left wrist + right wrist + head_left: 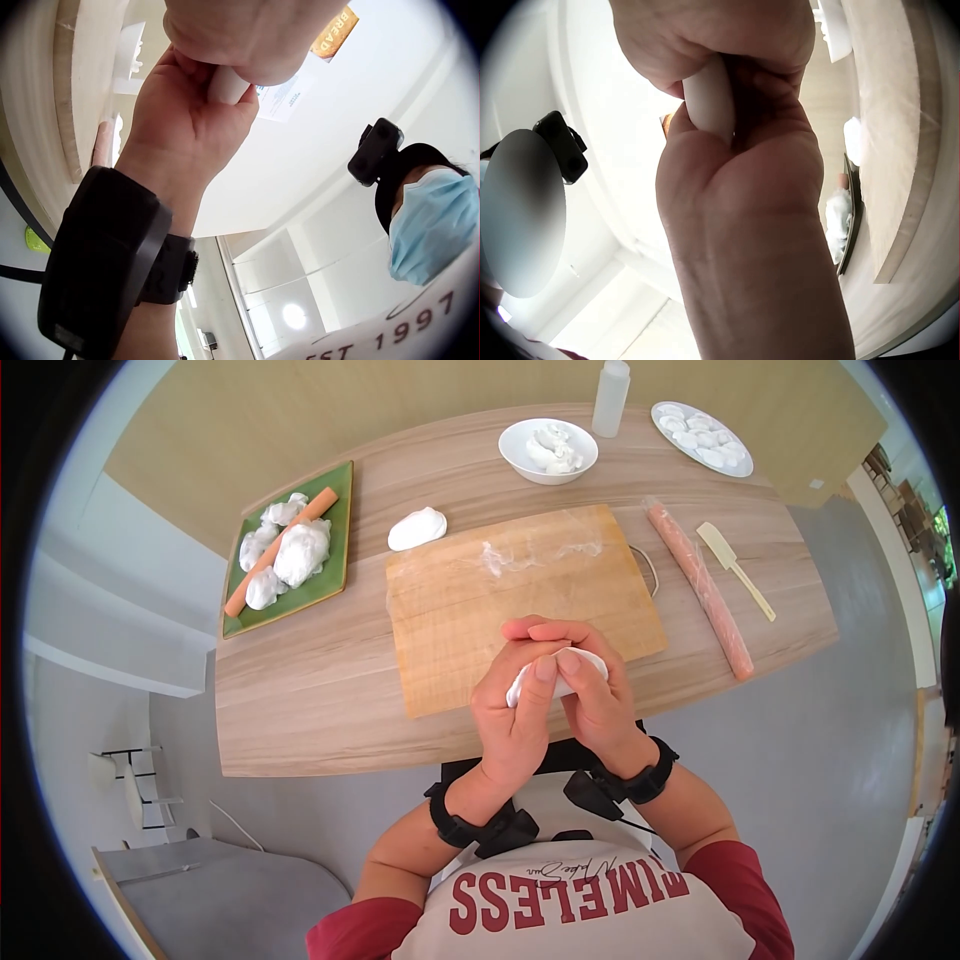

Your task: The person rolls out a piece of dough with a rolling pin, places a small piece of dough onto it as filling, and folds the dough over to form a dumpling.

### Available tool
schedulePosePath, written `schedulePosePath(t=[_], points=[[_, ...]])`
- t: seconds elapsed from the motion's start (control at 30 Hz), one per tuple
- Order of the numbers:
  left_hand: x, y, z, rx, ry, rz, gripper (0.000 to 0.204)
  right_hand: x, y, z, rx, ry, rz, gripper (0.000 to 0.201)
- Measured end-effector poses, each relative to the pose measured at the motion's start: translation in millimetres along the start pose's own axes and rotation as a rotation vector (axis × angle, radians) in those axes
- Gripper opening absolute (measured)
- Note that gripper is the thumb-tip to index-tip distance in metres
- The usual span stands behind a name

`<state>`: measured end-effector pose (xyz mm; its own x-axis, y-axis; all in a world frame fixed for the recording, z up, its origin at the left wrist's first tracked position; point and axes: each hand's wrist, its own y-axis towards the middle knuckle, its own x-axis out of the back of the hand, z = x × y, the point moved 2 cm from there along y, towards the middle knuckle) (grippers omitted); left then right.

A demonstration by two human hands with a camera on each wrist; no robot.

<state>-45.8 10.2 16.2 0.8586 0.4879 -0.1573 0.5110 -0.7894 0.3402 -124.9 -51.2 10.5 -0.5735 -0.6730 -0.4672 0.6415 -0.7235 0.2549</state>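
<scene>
Both hands cup a smooth white piece of dough (590, 661) between them, over the near edge of the wooden board. The left hand (515, 705) curls round one side of it, and the right hand (603, 705) round the other, fingers overlapping at the far side. Both thumbs press on the dough from above. In the left wrist view, part of the dough (227, 86) shows between the palms; the right wrist view also shows the dough (709, 100) there. Most of it is hidden by the hands.
The wooden board (520, 600) bears crumpled film. Beyond it lie a flat white dough piece (417, 529), a white bowl (515, 460), a bottle (610, 400) and a plate (664, 410). Left stands a green tray (340, 500); right, a wrapped pink roll (700, 590) and a spatula (735, 565).
</scene>
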Motion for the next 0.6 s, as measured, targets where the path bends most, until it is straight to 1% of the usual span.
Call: schedulePosePath(t=[0.2, 0.3, 0.37, 0.4, 0.47, 0.6], points=[[-1, 1, -4, 0.001, -0.042, 0.011, 0.02, 0, 0, 0, 0.022, -0.012, 0.008, 0.027], [-2, -1, -2, -0.011, 0.004, -0.006, 0.02, -1, -1, 1, 0.035, -0.043, -0.008, 0.027], [-2, -2, -1, -0.015, 0.052, -0.038, 0.02, -2, -2, 2, 0.09, -0.127, -0.02, 0.027], [-3, -3, -1, -0.014, 0.052, -0.039, 0.02, -3, -2, 2, 0.089, -0.127, -0.02, 0.027], [-6, -4, -1, 0.008, 0.054, -0.103, 0.028, -5, -2, 4, 0.169, -0.238, -0.03, 0.027], [-12, -4, -1, 0.011, 0.099, -0.17, 0.028, -7, -2, -1, 0.229, -0.258, -0.046, 0.027]])
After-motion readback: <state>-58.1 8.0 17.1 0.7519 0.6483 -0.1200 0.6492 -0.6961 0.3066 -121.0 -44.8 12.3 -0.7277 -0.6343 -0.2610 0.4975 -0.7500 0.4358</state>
